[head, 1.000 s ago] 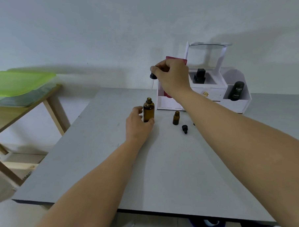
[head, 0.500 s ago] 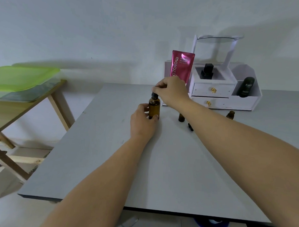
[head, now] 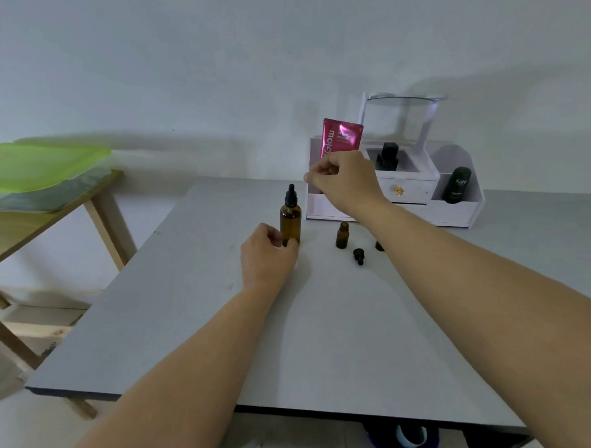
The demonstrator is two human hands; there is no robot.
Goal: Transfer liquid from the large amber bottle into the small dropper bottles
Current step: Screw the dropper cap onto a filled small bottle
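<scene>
So, your left hand [head: 267, 253] grips the base of the large amber bottle [head: 290, 222], upright on the surface [head: 316, 326], dropper cap [head: 291, 195] on; right hand [head: 343, 182] hovers nearby, fingers curled on nothing. One small dropper bottle [head: 342, 235] stands open near its loose cap [head: 358, 256]; fill unreadable, capping likely left.

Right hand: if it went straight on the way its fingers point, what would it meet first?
The right hand points left. Nearest in that line is the dropper cap on the large bottle, slightly lower; it may pass just over it. Depth is unclear.
</scene>
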